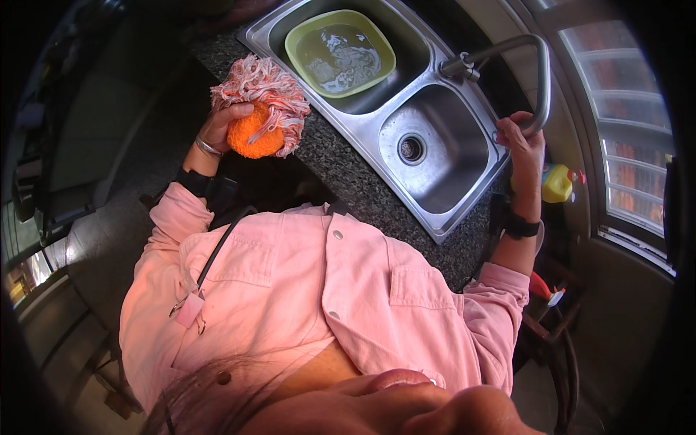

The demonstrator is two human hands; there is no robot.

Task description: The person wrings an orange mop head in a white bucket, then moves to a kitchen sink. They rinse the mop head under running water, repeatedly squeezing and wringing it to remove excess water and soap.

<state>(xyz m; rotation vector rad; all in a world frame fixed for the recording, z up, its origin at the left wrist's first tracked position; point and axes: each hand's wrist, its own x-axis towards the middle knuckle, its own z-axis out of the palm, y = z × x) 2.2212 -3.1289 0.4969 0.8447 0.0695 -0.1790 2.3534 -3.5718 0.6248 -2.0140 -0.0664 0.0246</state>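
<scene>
My left hand (222,128) holds a rounded, fluffy orange cloth bundle (258,138) together with a shaggy mass of white and red-pink mop-like strings (261,84). The thumb lies over the orange part, and both hang beside the counter's front edge, left of the sink. At the far right, my right hand (522,136) has its fingers around the end of the bent metal faucet spout (542,76). Between my hands lies a stainless-steel double sink (375,130). A green plastic basin (389,76) with cloudy, sudsy water rests in its left bowl; the right bowl has an uncovered drain (411,149).
Dark speckled granite countertop (348,174) borders the sink. A yellow bottle (557,184) with a red cap is beyond my right wrist, near a louvred window (625,119). Lower right, a red bottle with a white cap (546,288) appears near a dark wooden frame (563,348).
</scene>
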